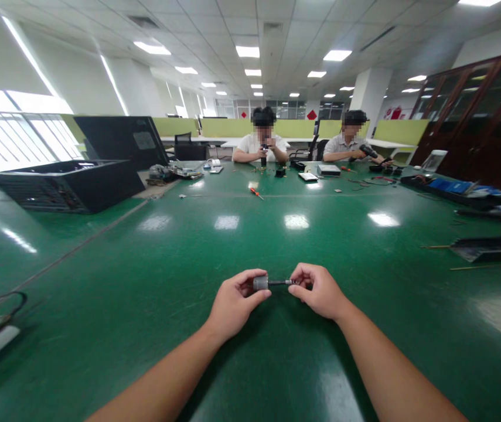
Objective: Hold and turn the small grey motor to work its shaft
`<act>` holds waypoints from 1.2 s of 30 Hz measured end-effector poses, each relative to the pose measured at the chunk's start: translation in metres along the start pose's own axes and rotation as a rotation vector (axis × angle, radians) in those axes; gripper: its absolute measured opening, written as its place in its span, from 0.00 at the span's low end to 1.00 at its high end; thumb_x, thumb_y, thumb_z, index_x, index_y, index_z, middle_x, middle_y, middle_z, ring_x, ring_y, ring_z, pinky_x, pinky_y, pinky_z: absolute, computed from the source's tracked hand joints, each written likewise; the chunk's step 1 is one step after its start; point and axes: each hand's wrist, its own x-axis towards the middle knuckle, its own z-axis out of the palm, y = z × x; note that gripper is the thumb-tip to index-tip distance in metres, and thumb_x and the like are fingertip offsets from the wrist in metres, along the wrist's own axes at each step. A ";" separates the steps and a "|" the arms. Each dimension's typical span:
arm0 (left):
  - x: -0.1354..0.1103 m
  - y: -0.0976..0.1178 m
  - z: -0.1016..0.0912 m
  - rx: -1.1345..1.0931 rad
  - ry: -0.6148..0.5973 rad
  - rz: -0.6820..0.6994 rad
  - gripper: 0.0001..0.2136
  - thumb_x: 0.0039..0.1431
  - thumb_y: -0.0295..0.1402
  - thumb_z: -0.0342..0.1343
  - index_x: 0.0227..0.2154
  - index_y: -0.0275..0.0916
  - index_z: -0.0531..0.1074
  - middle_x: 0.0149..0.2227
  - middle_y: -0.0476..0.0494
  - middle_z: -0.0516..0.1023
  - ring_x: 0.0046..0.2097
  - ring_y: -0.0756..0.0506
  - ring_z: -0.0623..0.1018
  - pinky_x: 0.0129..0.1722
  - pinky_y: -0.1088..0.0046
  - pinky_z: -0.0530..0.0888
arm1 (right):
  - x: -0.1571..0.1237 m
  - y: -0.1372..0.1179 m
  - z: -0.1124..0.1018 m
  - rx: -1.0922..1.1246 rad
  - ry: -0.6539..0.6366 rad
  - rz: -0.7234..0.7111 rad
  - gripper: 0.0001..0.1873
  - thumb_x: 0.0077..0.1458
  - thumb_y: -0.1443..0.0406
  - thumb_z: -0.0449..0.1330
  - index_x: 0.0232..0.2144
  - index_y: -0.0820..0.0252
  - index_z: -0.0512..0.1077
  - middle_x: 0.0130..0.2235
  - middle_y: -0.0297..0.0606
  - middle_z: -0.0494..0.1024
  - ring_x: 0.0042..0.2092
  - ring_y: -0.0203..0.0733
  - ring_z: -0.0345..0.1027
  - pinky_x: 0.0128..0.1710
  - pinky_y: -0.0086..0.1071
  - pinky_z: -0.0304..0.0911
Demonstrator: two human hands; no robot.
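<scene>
My left hand [235,302] is closed round a small grey cylindrical part [260,283]. A thin dark shaft [280,282] runs from that part to the right. My right hand [318,290] pinches the shaft's far end. Both hands hover just above the green table [250,234], close to my side of it. What the shaft's right end looks like is hidden by my fingers.
An open black computer case [70,184] and a dark panel [122,140] stand at the left. An orange screwdriver [256,193] lies mid-table. Two people sit at the far side with tools. Black trays and parts [491,246] line the right edge. A cable [2,302] lies near left.
</scene>
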 end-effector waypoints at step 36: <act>0.007 0.008 -0.013 -0.181 0.220 -0.069 0.19 0.51 0.41 0.64 0.40 0.36 0.68 0.36 0.44 0.78 0.37 0.45 0.79 0.35 0.73 0.75 | 0.008 0.011 -0.011 0.415 0.083 0.080 0.13 0.55 0.57 0.58 0.27 0.62 0.70 0.23 0.35 0.75 0.19 0.33 0.64 0.22 0.28 0.56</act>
